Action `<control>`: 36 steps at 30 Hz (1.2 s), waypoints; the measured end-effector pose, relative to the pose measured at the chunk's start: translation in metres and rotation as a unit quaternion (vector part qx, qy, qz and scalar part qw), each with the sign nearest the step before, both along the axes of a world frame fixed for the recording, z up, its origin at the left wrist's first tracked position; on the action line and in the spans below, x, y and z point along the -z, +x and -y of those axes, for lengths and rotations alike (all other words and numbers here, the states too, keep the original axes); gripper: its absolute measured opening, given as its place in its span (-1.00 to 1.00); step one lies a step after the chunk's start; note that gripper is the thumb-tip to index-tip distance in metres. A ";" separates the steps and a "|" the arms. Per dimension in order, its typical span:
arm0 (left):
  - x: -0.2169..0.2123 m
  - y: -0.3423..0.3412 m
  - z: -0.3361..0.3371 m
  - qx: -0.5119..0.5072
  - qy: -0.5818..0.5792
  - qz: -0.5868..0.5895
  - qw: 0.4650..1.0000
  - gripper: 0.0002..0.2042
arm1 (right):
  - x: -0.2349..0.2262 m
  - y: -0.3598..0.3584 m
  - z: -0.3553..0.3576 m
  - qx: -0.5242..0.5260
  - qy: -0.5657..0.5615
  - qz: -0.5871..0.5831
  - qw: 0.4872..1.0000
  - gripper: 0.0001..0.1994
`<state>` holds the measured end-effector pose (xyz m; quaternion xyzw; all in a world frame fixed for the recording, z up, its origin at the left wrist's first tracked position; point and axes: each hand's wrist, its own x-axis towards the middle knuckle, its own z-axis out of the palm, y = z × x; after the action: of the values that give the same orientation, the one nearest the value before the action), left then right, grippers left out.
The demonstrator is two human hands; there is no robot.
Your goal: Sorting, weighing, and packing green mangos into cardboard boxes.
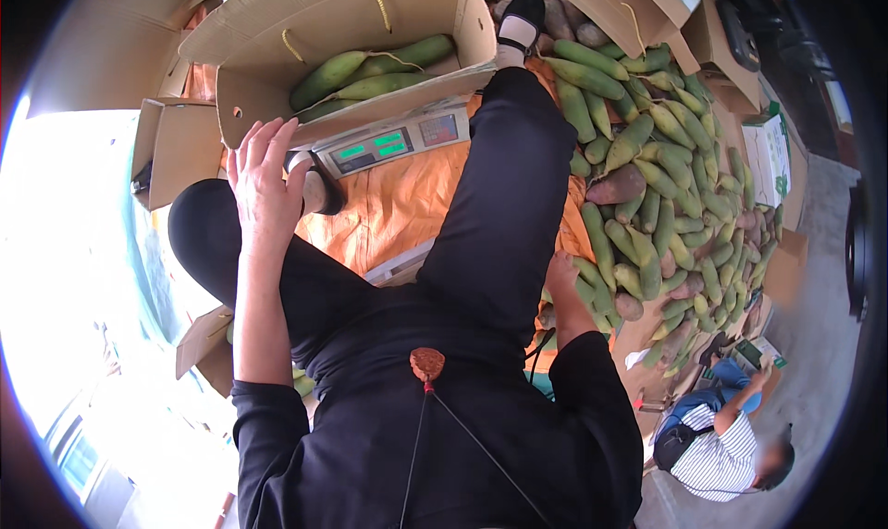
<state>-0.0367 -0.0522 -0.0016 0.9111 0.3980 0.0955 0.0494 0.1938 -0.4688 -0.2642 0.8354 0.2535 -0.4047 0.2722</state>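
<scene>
My left hand point(266, 173) is at the near left corner of a cardboard box point(379, 16), fingers stretched out and holding nothing; whether the fingertips touch the cardboard I cannot tell. Inside the box lie several long green radishes point(338, 74) with thin root tails. The box rests on a scale point(388, 148) with lit green displays, set on an orange sheet point(384, 191) between my legs. Low beside my right thigh, my right hand point(561, 277) is next to a big heap of green radishes point(647, 242); its fingers are mostly hidden.
Reddish radishes point(618, 185) are mixed into the heap on my right. Other open cartons stand at the left point(180, 150) and the upper right point(726, 53). A white carton point(768, 159) is beyond the heap. At lower right, a person in a striped shirt point(712, 460) sits near it.
</scene>
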 end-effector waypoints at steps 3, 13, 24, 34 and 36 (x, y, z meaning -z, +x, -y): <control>0.000 0.005 -0.004 -0.002 0.002 0.001 1.000 -0.49 | 0.013 -0.005 0.013 -0.023 0.034 0.045 0.998 -0.62; 0.014 0.002 -0.004 -0.036 -0.020 -0.052 0.998 -0.43 | -0.014 0.028 0.024 0.113 0.247 0.111 0.956 -0.56; 0.026 0.004 -0.004 -0.037 -0.015 -0.034 0.999 -0.49 | -0.181 0.109 -0.100 0.301 0.740 -0.010 0.601 -0.53; 0.026 0.003 -0.005 -0.042 -0.009 -0.036 0.998 -0.45 | -0.346 0.079 -0.295 0.018 0.891 -0.197 0.408 -0.55; 0.027 0.001 -0.005 -0.041 -0.011 -0.037 0.998 -0.45 | -0.339 0.063 -0.331 -0.005 0.867 -0.240 0.437 -0.59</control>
<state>-0.0353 -0.0473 -0.0285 0.8962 0.4379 0.0588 0.0408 0.2569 -0.1382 0.0746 0.5024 0.5310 -0.1564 -0.6642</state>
